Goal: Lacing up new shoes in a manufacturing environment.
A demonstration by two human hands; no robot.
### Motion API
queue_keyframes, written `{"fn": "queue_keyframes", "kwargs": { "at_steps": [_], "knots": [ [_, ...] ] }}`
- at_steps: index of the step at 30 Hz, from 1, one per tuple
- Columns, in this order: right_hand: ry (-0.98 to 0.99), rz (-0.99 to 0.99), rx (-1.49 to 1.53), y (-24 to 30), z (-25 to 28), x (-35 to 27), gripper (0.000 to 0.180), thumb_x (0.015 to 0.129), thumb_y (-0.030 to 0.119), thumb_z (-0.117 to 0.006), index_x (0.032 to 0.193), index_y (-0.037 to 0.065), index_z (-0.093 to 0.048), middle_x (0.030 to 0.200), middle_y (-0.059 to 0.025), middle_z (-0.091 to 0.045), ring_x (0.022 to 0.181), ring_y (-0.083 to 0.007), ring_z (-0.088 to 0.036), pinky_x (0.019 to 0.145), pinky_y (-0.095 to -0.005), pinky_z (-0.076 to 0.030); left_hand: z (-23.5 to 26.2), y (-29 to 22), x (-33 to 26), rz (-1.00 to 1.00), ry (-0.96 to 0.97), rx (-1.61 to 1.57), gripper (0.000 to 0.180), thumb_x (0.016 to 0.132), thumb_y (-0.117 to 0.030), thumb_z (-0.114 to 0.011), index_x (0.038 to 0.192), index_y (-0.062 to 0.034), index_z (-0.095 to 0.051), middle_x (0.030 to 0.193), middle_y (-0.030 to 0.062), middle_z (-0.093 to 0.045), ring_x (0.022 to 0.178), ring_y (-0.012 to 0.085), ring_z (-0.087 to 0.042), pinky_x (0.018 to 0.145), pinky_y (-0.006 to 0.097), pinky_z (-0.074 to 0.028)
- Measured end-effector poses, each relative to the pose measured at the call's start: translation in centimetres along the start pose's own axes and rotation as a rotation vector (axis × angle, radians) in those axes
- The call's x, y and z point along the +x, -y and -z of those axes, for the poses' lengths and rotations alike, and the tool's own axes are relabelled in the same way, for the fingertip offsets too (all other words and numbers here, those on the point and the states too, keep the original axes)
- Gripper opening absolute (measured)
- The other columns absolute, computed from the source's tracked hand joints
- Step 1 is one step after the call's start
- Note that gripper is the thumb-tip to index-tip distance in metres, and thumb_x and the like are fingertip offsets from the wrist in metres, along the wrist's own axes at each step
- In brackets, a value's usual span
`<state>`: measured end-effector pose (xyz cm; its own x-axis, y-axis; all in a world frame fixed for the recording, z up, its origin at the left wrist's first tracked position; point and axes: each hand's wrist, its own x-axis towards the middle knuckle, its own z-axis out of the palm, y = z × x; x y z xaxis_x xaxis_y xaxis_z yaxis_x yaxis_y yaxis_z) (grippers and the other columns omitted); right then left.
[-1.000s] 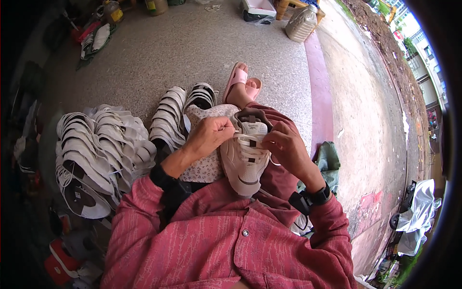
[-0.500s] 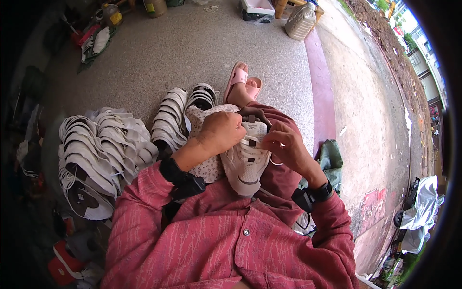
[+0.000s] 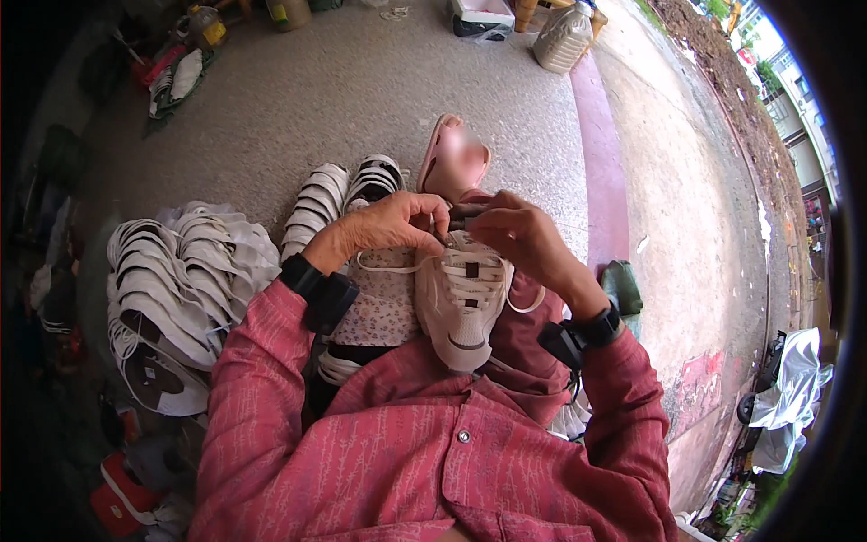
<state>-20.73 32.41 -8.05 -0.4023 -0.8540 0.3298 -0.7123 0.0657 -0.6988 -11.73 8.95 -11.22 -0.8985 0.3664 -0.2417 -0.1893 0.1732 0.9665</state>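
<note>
A white shoe upper (image 3: 459,312) with a mesh toe and a grey toe patch lies across my lap, toe toward me. White laces cross its front, and loose lace ends hang in loops on both sides. At the upper's top left edge, my left hand (image 3: 388,228) is closed, thumb and forefinger pinching around the edge near the top eyelets. Over the dark collar, my right hand (image 3: 528,237) is closed with its fingertips together; what they hold is hidden. Under the upper's left side lies flower-patterned cloth (image 3: 384,303) over my leg.
Nested stacks of white shoe uppers (image 3: 149,289) stand at the left, with another stack (image 3: 312,212) nearer my knee. A pink sandal (image 3: 438,154) is on the foot ahead. A large plastic jug (image 3: 564,38) stands far right; green cloth (image 3: 623,287) lies by my right arm.
Both hands have moved closer together over the top of the upper. My left hand has turned, its thumb and forefinger now showing. A lace loop now shows at the upper's left side.
</note>
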Motion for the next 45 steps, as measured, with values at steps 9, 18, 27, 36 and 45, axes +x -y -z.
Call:
{"fn": "queue_keyframes", "kwargs": {
  "at_steps": [9,18,27,36,45],
  "knots": [
    [0.116,0.248,-0.291,-0.4,-1.6,2.4,0.004,0.073,0.007,-0.067,0.076,0.008,-0.066,0.077,-0.0070,-0.058,0.077,-0.0263,-0.060,0.069,-0.0380,-0.046,-0.4,1.0,-0.3,-0.096,-0.066,-0.049,0.025,0.075,-0.010,-0.080,0.093,-0.0096,-0.063,0.088,-0.0068,-0.056,0.081,0.0050,-0.050,0.071,0.021,-0.041],
    [0.061,-0.276,-0.361,-3.1,3.6,-0.6,0.013,0.091,0.016,-0.054,0.087,0.004,-0.060,0.088,-0.0142,-0.060,0.080,-0.0369,-0.060,0.075,-0.0462,-0.046,-2.6,-1.1,-0.1,-0.214,-0.196,0.377,0.016,0.080,-0.018,-0.076,0.086,-0.0044,-0.071,0.086,-0.0024,-0.053,0.080,0.0086,-0.050,0.069,0.023,-0.040],
    [0.003,-0.724,-0.670,-8.0,4.3,-5.3,0.023,0.089,0.020,-0.053,0.086,-0.002,-0.060,0.089,-0.0229,-0.065,0.083,-0.0408,-0.064,0.071,-0.0480,-0.049,-2.9,-1.1,-1.0,-0.198,-0.122,0.064,0.016,0.090,-0.016,-0.066,0.088,-0.0013,-0.072,0.106,0.0008,-0.053,0.094,0.0097,-0.051,0.081,0.024,-0.041],
    [0.141,-0.580,0.359,-0.7,4.2,-6.2,0.035,0.100,0.030,-0.053,0.103,-0.004,-0.065,0.093,-0.0036,-0.066,0.090,-0.0124,-0.058,0.080,-0.0295,-0.047,-1.1,-2.3,-2.3,-0.198,-0.158,0.195,0.024,0.095,-0.020,-0.058,0.086,-0.0034,-0.072,0.116,0.0046,-0.054,0.096,0.0125,-0.052,0.085,0.028,-0.043],
    [0.029,-0.976,1.005,-0.9,0.7,-7.0,0.017,0.092,0.017,-0.057,0.082,0.006,-0.065,0.061,0.0091,-0.039,0.045,-0.0021,-0.030,0.043,-0.0218,-0.021,-4.9,-4.1,4.9,-0.360,-0.088,0.614,0.014,0.079,-0.013,-0.067,0.087,-0.0021,-0.069,0.082,0.0094,-0.062,0.079,0.0234,-0.061,0.074,0.034,-0.047]
  ]
}}
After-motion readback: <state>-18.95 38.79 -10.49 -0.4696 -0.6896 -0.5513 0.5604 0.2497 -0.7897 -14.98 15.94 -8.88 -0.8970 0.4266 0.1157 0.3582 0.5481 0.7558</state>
